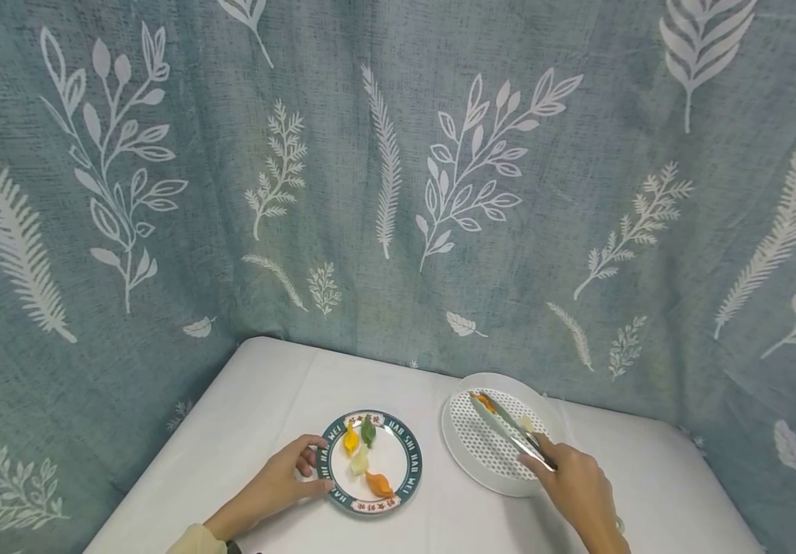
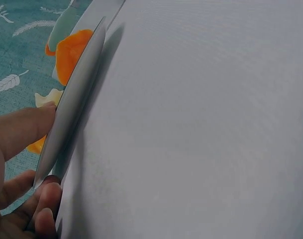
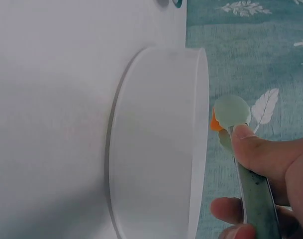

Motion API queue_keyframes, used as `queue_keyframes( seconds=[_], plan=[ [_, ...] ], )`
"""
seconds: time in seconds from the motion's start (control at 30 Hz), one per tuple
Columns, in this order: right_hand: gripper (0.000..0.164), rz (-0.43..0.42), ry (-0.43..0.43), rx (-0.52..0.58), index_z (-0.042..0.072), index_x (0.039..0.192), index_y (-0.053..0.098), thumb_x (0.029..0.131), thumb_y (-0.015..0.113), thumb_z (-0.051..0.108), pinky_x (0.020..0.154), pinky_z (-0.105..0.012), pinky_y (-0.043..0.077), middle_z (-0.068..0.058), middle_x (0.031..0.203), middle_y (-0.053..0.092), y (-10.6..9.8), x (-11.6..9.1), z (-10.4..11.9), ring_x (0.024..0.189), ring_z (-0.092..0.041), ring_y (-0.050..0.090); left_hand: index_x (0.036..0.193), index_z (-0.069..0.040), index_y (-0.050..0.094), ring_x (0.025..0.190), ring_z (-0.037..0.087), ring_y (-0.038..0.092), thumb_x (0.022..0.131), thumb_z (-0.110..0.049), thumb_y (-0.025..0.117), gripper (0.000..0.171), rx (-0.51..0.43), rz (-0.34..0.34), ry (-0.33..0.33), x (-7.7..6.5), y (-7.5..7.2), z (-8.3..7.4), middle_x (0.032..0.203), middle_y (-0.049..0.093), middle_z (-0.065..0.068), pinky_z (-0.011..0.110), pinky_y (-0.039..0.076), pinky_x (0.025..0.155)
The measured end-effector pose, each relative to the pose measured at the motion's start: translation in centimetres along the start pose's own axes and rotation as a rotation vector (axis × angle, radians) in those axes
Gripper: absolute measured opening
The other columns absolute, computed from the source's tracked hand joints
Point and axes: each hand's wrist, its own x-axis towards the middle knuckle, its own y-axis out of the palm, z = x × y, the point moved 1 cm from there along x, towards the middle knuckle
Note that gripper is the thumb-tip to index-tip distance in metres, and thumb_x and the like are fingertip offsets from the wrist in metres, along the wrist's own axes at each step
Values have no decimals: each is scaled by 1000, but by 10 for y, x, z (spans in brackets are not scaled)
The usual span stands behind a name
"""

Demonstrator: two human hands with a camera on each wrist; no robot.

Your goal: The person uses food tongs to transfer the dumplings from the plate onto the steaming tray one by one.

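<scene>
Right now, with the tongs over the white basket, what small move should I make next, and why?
I'd probably lower the tongs slightly before relaxing your right hand: they hold an orange piece above the perforated floor of the white basket, and releasing it from up there might make it tumble.

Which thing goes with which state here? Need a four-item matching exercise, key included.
Things:
1. Left hand
2. Tongs
3. Plate
4. Round container

States:
A. Gripped, an orange piece at the tips
B. White, with a perforated bottom
C. Thumb on a rim
D. Lettered dark border

Pairs: 1-C, 2-A, 3-D, 4-B
</scene>
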Motion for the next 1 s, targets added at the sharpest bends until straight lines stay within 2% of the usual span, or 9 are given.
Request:
queue_keyframes(
  seconds=[0.13,0.23,0.5,1.0],
  plan=[
    [57,25,14,-16,7,129,71,90,78,47,59,-51,52,-16,96,75,1,9,-10,80,-38,70,137,-16,57,91,17,51,74,-40,92,75,5,-7,-14,3,1,-1,102,55,-1,29,44,75],
    [59,74,49,-28,5,131,70,90,76,48,57,-49,51,-20,102,74,2,16,-16,80,-36,70,136,-16,57,91,17,51,74,-39,93,75,11,-12,-20,4,2,-1,102,55,-2,31,44,75],
    [57,113,108,-72,5,128,72,89,79,46,59,-52,52,-22,107,73,11,28,-26,83,-40,70,136,-16,57,91,17,51,75,-40,92,74,20,-9,-9,1,1,0,102,55,-2,29,44,75],
    [61,155,207,-88,1,131,68,88,81,42,54,-43,47,-24,106,72,23,38,-31,66,-24,59,136,-16,58,91,16,52,75,-41,92,74,23,-20,-8,0,1,0,102,56,-2,29,45,75]
  ],
)
